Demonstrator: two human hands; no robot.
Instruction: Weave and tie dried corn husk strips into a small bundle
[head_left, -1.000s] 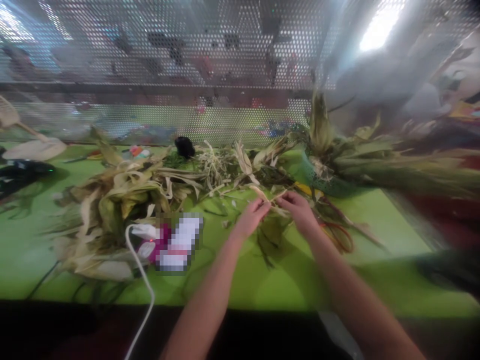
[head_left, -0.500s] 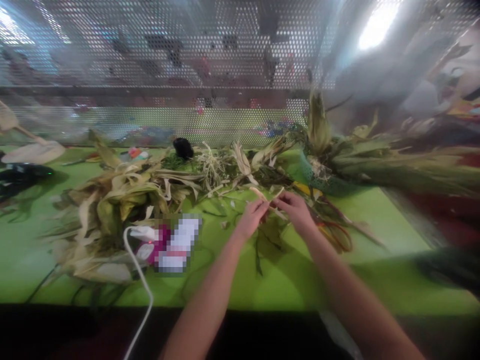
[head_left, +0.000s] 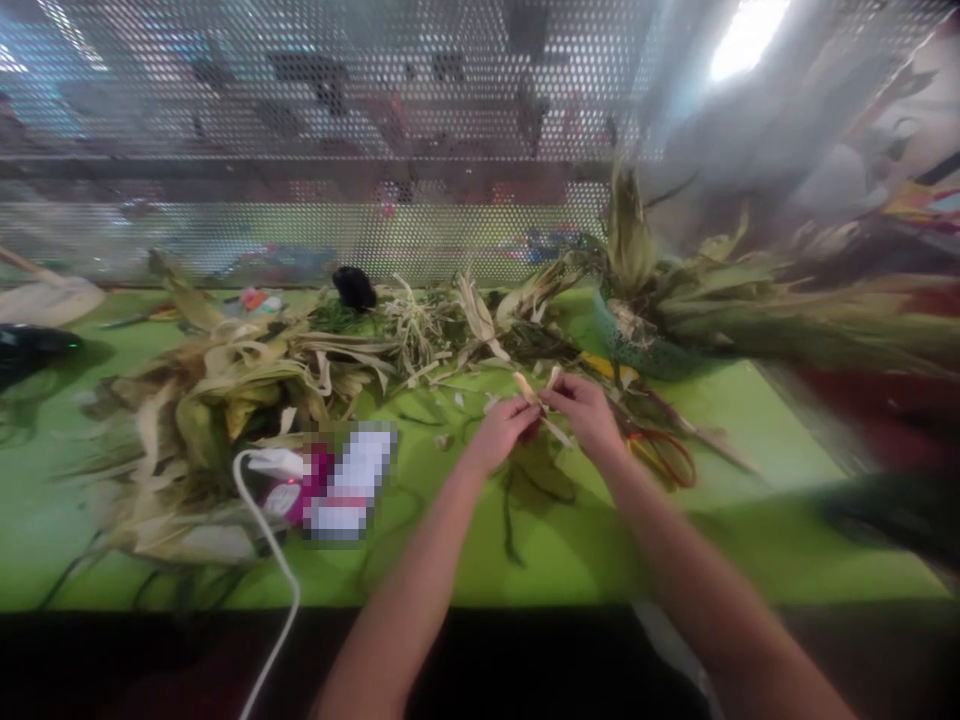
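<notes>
Close together over the green table (head_left: 480, 560), both my hands work on a pale strip of corn husk. My left hand (head_left: 504, 432) pinches the husk strip (head_left: 528, 388), whose end sticks up past the fingers. Fingers of my right hand (head_left: 585, 408) are closed on another pale end of it (head_left: 555, 377); whether it is one piece or two I cannot tell. A narrow pale tail hangs below the fingertips. Dark, thin plant strips (head_left: 511, 520) lie under the hands. Behind them rests a row of dried husks (head_left: 480, 320).
A big heap of dried husks (head_left: 262, 370) covers the left side. Near it are a magenta device (head_left: 319, 470) with a white cable (head_left: 289, 570) and a blurred-out phone-like object (head_left: 352, 485). Orange-handled scissors (head_left: 675, 460) lie right, below a green basket (head_left: 645, 345) of husks. Behind stands a perforated metal screen (head_left: 465, 230).
The pale husk ends now stand more upright above my fingers, and my hands have shifted slightly. The whole view has moved a little, so the table's things appear further left.
</notes>
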